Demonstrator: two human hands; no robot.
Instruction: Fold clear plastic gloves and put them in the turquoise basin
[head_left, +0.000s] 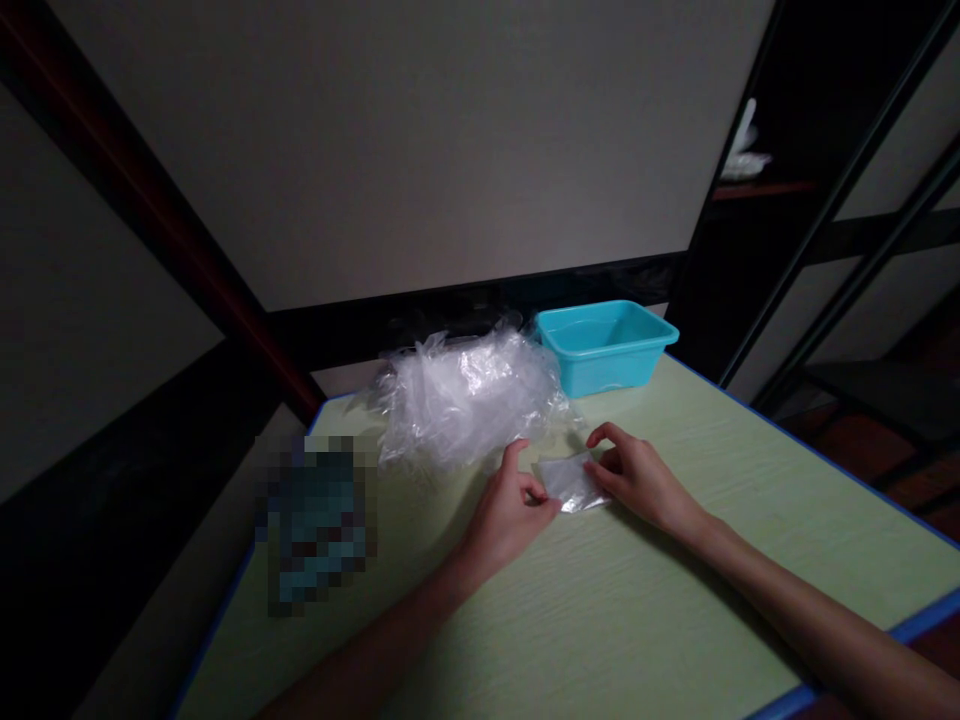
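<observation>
A small folded piece of clear plastic (570,480) lies on the pale green table (675,580) between my two hands. My left hand (508,515) pinches its left edge, thumb raised and fingers curled in. My right hand (637,478) holds the right edge with fingers bent over it. Just behind the hands sits a loose heap of crumpled clear plastic bags (465,395).
A turquoise plastic tub (606,345) stands at the table's far edge, right of the heap. A blurred dark object (315,520) rests at the table's left edge. Dark metal shelving (825,200) rises at the right. The table has a blue rim.
</observation>
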